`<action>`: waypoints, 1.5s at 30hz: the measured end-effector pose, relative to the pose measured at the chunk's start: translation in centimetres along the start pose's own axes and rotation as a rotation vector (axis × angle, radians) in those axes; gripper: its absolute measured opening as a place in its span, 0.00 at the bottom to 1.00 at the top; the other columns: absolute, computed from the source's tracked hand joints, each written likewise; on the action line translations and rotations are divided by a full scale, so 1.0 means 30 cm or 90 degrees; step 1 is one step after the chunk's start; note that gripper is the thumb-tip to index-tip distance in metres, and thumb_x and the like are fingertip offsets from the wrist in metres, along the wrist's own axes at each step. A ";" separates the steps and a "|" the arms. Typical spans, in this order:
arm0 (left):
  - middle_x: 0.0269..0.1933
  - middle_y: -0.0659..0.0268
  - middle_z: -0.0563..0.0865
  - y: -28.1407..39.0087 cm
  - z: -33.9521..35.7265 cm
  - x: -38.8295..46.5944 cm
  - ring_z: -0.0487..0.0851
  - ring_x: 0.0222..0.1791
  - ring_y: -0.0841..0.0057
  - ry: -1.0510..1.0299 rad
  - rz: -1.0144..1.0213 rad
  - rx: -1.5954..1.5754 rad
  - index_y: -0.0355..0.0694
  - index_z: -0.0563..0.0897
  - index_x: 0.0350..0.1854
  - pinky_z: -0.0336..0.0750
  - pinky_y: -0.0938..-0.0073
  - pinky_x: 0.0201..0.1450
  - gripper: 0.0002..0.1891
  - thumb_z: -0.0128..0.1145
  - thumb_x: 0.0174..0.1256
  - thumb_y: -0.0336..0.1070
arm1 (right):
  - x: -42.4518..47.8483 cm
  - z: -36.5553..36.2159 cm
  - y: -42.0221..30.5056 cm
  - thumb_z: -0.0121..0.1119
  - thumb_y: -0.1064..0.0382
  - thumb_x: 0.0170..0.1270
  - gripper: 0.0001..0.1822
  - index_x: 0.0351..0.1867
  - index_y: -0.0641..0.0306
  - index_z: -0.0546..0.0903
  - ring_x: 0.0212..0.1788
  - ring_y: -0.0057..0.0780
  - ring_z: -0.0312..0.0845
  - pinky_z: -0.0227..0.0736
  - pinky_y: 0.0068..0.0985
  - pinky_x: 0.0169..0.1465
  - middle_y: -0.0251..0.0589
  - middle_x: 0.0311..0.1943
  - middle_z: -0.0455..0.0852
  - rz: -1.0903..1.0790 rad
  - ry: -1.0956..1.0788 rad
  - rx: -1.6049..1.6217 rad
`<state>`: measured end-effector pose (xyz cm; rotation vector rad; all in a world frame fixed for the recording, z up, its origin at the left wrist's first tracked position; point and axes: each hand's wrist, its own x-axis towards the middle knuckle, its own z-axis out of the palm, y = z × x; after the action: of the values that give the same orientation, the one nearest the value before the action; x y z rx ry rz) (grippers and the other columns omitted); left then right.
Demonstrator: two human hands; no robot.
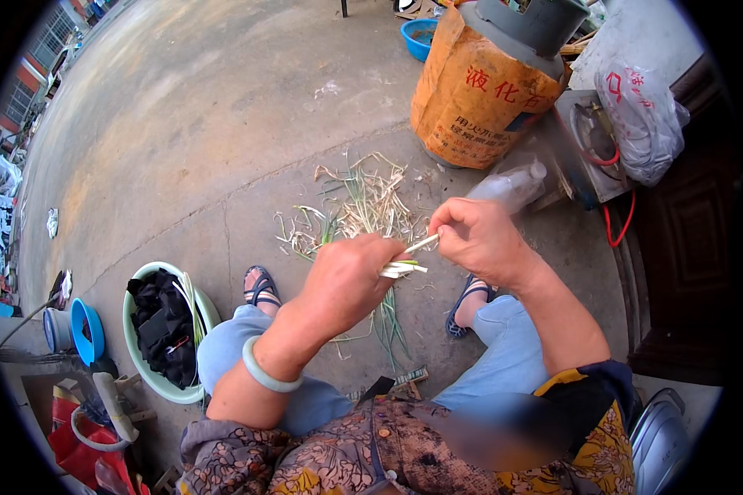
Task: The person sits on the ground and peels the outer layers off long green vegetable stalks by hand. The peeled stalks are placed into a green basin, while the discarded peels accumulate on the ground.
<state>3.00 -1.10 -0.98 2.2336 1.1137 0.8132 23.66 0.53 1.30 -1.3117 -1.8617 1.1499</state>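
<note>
My left hand (354, 281), with a pale bangle on its wrist, is closed around a small bunch of scallions (402, 268). Their white ends stick out toward the right, and long green leaves (390, 325) show below the fist. One stalk (423, 242) slants up out of the bunch. My right hand (481, 240) pinches the tip of that stalk between thumb and finger. On the concrete beyond both hands lies a loose pile of dry scallion skins, roots and green leaves (371, 207).
At left a pale green basin (137, 356) holds dark cloth and some scallions, near a blue basin (86, 340). An orange-wrapped gas cylinder (482, 93) stands ahead right, beside a clear plastic bottle (510, 185). A plastic bag (643, 130) rests by a gas stove (588, 117) with a red hose (622, 229).
</note>
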 end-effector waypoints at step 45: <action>0.30 0.68 0.85 0.003 0.001 0.007 0.79 0.32 0.86 -0.067 -0.219 -0.497 0.34 0.83 0.39 0.73 0.83 0.35 0.10 0.56 0.66 0.37 | -0.002 0.018 -0.051 0.58 0.64 0.63 0.08 0.39 0.67 0.80 0.26 0.11 0.68 0.65 0.12 0.31 0.27 0.28 0.79 0.104 -0.023 0.430</action>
<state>3.17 -0.98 -0.88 1.3783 0.8847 0.7901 22.59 0.08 2.41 -1.0530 -1.2187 1.6988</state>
